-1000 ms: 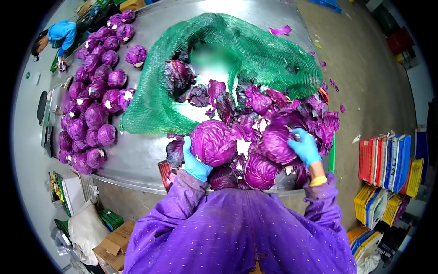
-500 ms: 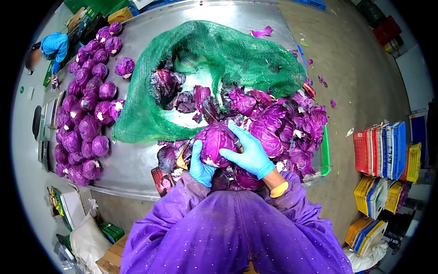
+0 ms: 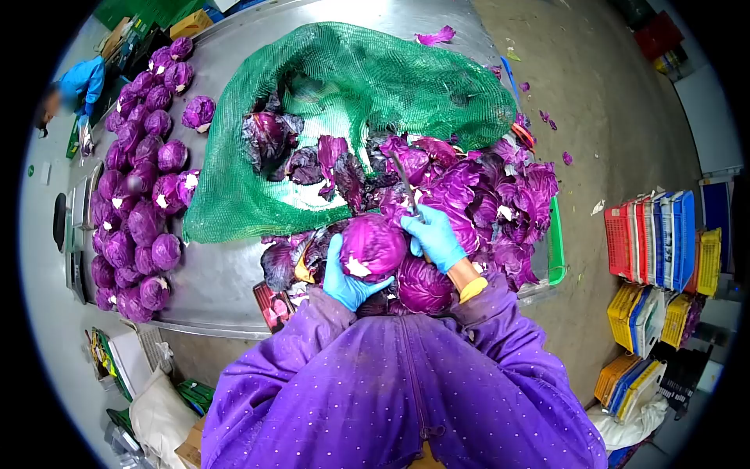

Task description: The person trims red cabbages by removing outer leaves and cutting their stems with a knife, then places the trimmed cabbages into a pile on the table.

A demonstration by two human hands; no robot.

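Both hands wear blue gloves. My left hand (image 3: 345,280) is wrapped round the lower left side of a trimmed purple cabbage (image 3: 373,244), its pale stem end turned toward me. Just right of that cabbage, my right hand (image 3: 437,239) is closed round a knife (image 3: 405,181), whose narrow blade points away from me; most of the handle is hidden in the glove. Another purple cabbage (image 3: 424,284) lies under my right wrist. Beyond my hands, a green mesh bag (image 3: 234,168) lies with its mouth toward me, holding a dark-leaved cabbage (image 3: 266,137) and loose leaves.
Stripped cabbage leaves (image 3: 512,199) are heaped at the right, beside a green crate edge (image 3: 556,242). Many cabbages (image 3: 144,223) cover the left of the metal table (image 3: 215,285). Stacked crates (image 3: 652,242) stand on the floor at right. A person in blue (image 3: 82,82) is at far left.
My right hand has come off the cabbage and moved slightly right, the knife now pointing away from me. My left hand still holds the cabbage, which has turned. The whole view has shifted a little.
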